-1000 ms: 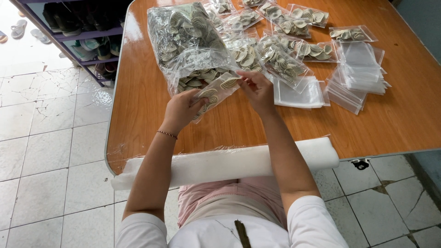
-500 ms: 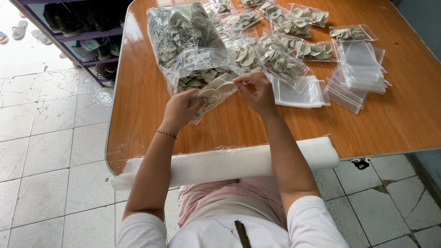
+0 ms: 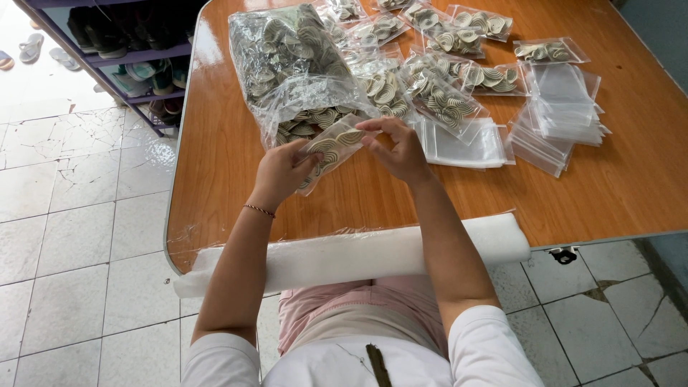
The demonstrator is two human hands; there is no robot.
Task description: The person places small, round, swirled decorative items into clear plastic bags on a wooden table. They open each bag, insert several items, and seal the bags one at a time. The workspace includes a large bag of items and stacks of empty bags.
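Since a second ago little moves: both hands still pinch the small bag (image 3: 331,149) of pale curls over the table (image 3: 215,179), left hand (image 3: 283,172) low, right hand (image 3: 401,147) working along its top edge.

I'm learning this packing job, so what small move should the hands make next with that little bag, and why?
Probably press the small clear bag's open top shut: the left hand holds its lower end, the right hand pinches its top, and it already holds ribbed pieces like the filled bags beyond.
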